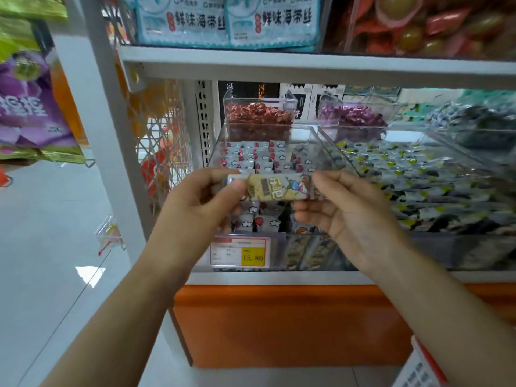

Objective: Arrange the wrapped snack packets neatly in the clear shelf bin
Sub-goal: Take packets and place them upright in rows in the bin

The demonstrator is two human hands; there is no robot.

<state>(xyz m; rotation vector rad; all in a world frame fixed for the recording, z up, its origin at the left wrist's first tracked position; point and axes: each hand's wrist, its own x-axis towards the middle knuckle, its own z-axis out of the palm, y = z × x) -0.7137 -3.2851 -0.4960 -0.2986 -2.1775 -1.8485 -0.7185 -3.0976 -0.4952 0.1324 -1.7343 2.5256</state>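
Both hands pinch one wrapped snack packet (275, 188) by its ends, left hand (199, 199) and right hand (343, 210), above the clear bin (223, 143).

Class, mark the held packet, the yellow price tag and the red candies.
Packet (272, 188): head view, middle of the wrapper.
Price tag (252, 257): head view, yellow price field.
Red candies (258, 116): head view, middle of the heap.

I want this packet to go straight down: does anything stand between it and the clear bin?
Nothing visible does. The left hand and right hand hold the packet above the open-topped clear bin; only packets already inside lie below.
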